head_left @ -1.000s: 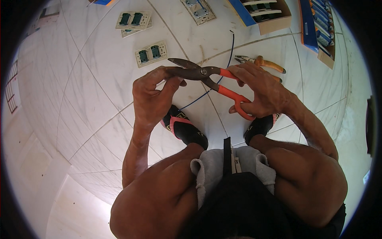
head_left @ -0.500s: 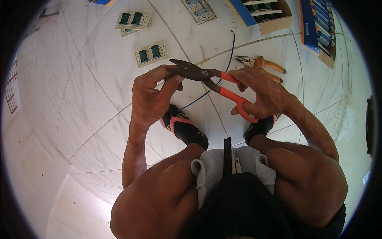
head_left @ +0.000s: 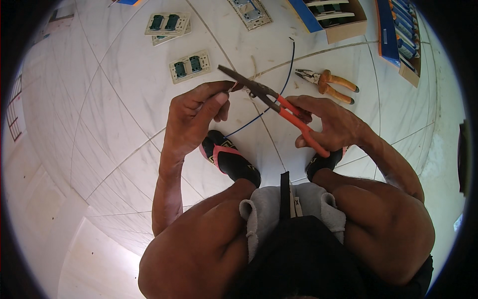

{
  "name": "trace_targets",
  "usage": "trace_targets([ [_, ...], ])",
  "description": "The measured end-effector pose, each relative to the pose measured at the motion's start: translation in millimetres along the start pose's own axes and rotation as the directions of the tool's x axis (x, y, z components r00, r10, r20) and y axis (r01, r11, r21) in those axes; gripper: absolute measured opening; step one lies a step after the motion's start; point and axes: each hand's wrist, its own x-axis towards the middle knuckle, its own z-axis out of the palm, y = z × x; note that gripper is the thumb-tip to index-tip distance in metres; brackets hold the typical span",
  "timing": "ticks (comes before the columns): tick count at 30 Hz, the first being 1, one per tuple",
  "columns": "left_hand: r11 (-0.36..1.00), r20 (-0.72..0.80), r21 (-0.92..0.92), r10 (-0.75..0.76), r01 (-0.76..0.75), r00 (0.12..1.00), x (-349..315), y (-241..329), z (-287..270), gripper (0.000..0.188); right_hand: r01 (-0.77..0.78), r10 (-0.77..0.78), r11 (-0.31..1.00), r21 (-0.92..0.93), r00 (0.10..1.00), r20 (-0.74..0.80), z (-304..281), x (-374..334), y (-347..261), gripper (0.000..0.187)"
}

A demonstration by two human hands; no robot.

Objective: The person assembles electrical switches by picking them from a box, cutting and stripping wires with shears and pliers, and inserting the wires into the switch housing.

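My right hand (head_left: pixel 331 119) is closed round the orange handles of a pair of tin snips (head_left: pixel 259 90), whose dark blades point up and to the left. Beside those blades, my left hand (head_left: pixel 194 117) pinches a small, thin piece between thumb and forefinger; too little of it shows to name it. The blades cross just in front of the left fingertips, and I cannot tell if they touch the piece. Below the snips, a blue wire (head_left: pixel 289 74) curves across the floor from near the pliers toward my left foot.
Combination pliers (head_left: pixel 326 85) with orange-yellow grips lie right of the wire. Cream switch plates with green modules (head_left: pixel 190 67) lie at the upper left, one pair stacked (head_left: pixel 168 25). Another plate (head_left: pixel 250 13) is farther back. Two open cartons (head_left: pixel 346 32) (head_left: pixel 409 74) stand at the upper right.
The snips have turned in my right hand: the blades now tilt more steeply and look narrower, and the handles are closer together. My left fingertips and the small piece show more.
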Motion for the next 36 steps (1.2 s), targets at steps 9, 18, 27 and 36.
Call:
trace_targets([
  [9, 1.000, 0.002, 0.010, -0.014, 0.013, 1.000, 1.8, 1.4, 2.4, 0.023, -0.187, 0.183, 0.979, 0.075, 0.981, 0.064, -0.4, -0.6, -7.0, 0.098],
  [18, 0.996, -0.005, -0.088, 0.006, -0.006, 1.000, 2.2, -4.6, 4.2, 0.016, -0.069, 0.074, 0.989, -0.134, 0.997, 0.029, 3.1, -2.2, -12.7, 0.098],
  [27, 0.981, 0.008, -0.179, 0.074, -0.071, 0.997, 1.6, -9.3, 5.1, 0.013, 0.026, -0.037, 0.961, -0.274, 0.999, -0.033, 7.1, -0.2, -14.4, 0.094],
  [36, 0.998, -0.119, -0.055, 0.025, -0.031, 0.993, 5.7, -15.5, 6.6, 0.014, -0.122, 0.106, 0.981, -0.154, 0.988, -0.113, 18.3, 1.0, -2.2, 0.083],
])
